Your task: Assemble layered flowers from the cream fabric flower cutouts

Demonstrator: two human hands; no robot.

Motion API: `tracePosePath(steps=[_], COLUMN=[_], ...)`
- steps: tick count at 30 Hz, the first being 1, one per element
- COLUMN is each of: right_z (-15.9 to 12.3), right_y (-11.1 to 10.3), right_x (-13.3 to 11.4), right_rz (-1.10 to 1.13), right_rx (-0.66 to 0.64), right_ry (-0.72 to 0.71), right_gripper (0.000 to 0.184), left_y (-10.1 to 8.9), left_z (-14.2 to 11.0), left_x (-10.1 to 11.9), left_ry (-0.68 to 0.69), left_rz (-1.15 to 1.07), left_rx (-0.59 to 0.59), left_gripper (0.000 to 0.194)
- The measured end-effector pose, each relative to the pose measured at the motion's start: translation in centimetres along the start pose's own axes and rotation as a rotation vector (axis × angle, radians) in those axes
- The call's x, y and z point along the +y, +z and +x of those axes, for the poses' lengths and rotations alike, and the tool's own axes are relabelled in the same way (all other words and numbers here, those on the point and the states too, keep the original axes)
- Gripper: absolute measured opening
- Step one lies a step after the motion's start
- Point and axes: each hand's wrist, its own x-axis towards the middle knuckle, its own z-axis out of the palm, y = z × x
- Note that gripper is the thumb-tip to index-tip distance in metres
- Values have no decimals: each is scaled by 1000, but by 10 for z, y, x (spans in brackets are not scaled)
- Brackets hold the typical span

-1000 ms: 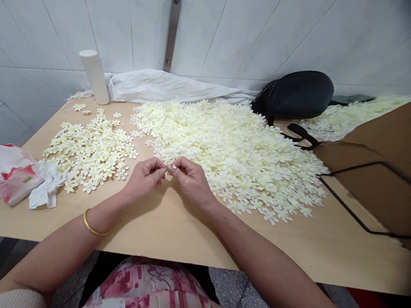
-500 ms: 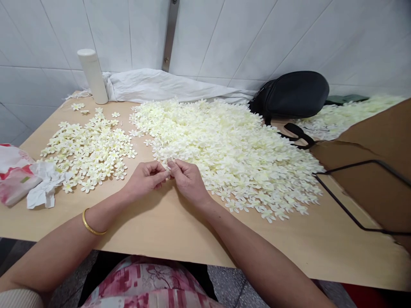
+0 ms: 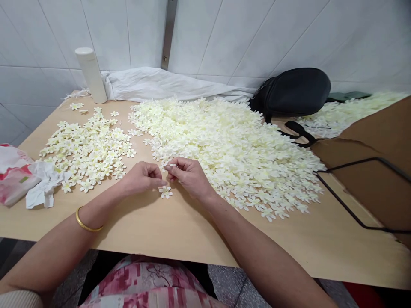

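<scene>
In the head view my left hand is closed, fingers curled, with its thumb tip at the upper edge of one white artificial flower that faces up just above or on the tabletop. My right hand pinches another small white flower piece between thumb and forefinger, partly hidden by the fingers. A short gap separates the two hands. Beyond my right hand spreads a large pile of cream-white artificial flowers. To the left of my left hand lies a smaller pile of flowers with yellowish centres.
A white bottle and white cloth line the wall. At the back right sits a black bag with its strap. A cardboard box with a black wire frame stands right. Crumpled paper and a plastic bag lie left.
My fingertips, together before, have moved slightly apart. A single flower now shows below my left fingertips, and a white piece shows in my right fingers.
</scene>
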Motion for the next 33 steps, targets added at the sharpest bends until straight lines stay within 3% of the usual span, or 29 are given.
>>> tracePosePath(steps=[4, 10, 15, 18, 29, 33], right_z=[-2, -6, -8, -7, -8, -8], right_y=[2, 5, 5, 3, 3, -4], right_x=[-1, -3, -7, -9, -14, -18], right_rz=[-59, -229, -86, -119, -187, -337], right_rx=[-49, -156, -99, -40, -33, 4], right_ry=[31, -5, -9, -56, -151, -208], right_gripper=[29, 17, 15, 17, 21, 19], left_y=[2, 8, 4, 2, 0, 0], left_z=[2, -1, 0, 1, 4, 3], left_x=[2, 4, 3, 1, -4, 0], left_ry=[78, 135, 94, 83, 16, -18], left_rz=[-165, -226, -251, -306, -469, -494], left_rx=[163, 160, 262, 221, 82, 89], left_gripper=[25, 16, 16, 18, 21, 21])
